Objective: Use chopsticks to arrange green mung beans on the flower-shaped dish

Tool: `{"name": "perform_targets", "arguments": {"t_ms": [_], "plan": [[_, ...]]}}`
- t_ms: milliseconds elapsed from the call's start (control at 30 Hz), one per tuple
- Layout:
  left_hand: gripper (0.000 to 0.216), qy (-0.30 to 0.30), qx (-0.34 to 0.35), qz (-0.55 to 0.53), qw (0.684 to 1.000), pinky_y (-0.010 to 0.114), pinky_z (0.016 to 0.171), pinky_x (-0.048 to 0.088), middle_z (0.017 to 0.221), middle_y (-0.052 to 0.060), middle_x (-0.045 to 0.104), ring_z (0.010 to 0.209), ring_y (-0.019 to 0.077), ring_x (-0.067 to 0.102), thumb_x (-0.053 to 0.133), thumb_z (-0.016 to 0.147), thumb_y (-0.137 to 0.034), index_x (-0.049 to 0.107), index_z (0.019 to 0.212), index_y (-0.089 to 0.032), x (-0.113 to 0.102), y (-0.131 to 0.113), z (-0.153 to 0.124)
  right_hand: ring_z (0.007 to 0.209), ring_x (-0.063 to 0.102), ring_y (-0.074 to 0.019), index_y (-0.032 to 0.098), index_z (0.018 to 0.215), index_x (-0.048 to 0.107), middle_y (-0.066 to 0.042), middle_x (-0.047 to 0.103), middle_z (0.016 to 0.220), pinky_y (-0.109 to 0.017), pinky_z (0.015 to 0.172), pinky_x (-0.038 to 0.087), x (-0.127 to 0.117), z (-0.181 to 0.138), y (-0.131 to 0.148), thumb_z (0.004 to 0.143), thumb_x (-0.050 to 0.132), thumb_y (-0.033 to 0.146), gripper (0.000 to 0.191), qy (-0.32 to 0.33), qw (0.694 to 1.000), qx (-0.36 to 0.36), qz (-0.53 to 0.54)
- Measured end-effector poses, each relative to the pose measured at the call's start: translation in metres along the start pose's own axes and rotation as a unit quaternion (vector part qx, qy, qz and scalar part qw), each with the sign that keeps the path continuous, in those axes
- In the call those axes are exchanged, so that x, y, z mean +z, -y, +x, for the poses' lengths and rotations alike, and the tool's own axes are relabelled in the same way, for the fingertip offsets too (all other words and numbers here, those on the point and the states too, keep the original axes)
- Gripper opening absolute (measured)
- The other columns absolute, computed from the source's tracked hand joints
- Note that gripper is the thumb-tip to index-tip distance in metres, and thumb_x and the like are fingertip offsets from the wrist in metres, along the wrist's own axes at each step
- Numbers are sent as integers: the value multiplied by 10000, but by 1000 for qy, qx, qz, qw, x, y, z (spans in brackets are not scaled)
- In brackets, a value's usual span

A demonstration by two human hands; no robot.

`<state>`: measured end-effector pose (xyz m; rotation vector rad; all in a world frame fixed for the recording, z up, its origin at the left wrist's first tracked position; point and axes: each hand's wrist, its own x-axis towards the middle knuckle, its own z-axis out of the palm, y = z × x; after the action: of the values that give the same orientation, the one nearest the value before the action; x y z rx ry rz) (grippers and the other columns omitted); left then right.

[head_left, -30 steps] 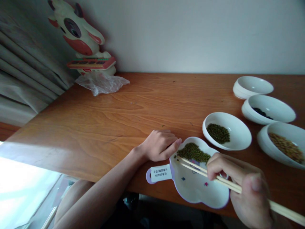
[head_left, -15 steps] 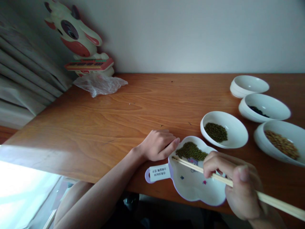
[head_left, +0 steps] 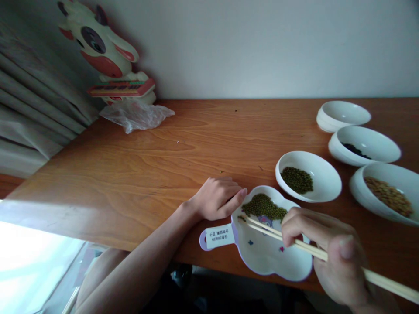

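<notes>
My right hand (head_left: 330, 253) grips a pair of wooden chopsticks (head_left: 262, 227) near the table's front edge. Their tips rest at the near edge of a heap of green beans (head_left: 263, 206) in a white cloud-shaped plate (head_left: 271, 257) with a labelled handle (head_left: 218, 237). My left hand (head_left: 218, 197) lies on the wooden table (head_left: 147, 165) with its fingers loosely curled, fingertips touching the plate's left rim; it holds nothing.
To the right stand white bowls: one with green beans (head_left: 307, 174), one with brown grains (head_left: 386, 192), one with a few dark beans (head_left: 363, 146), one with nothing seen in it (head_left: 343, 114). A cow toy (head_left: 108, 56) and plastic bag (head_left: 135, 114) sit back left by curtains.
The chopstick tips have shifted slightly at the edge of the bean heap and the view has drifted a little. My left hand has stayed put.
</notes>
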<state>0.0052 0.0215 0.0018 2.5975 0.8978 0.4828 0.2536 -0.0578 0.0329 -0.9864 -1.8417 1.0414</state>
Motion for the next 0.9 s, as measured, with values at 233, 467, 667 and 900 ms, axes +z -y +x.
{"name": "perform_targets", "arguments": {"t_ms": [233,467,667,900], "plan": [[440,4,1,0,1000,287,700,419,733,25,606,672,137,527,267,1070,-342,511,742,-179,0,0,0,586,519,-176,209,671,593,-40,550,615,-339,566,349,3,0,1,992,164,658,699,-5,1000,-12,-18],[440,9,-8,2,1000,281,699,415,732,22,600,675,137,520,261,1071,-353,490,738,-180,1,0,0,578,539,-166,216,671,617,-36,578,627,-334,559,349,2,0,2,1012,173,625,693,-14,999,-20,-24],[445,8,-9,3,1000,276,673,399,728,22,600,665,132,516,265,1072,-346,497,733,-176,1,0,0,566,525,-149,212,668,601,-23,573,610,-315,549,341,1,-5,5,997,190,662,692,-49,998,-20,26],[435,11,3,7,1000,287,688,400,735,24,594,673,137,511,257,1072,-327,487,733,-178,-1,0,0,551,521,-166,225,622,633,-21,586,583,-323,541,358,-17,-5,19,925,211,782,761,-85,994,31,58]]}}
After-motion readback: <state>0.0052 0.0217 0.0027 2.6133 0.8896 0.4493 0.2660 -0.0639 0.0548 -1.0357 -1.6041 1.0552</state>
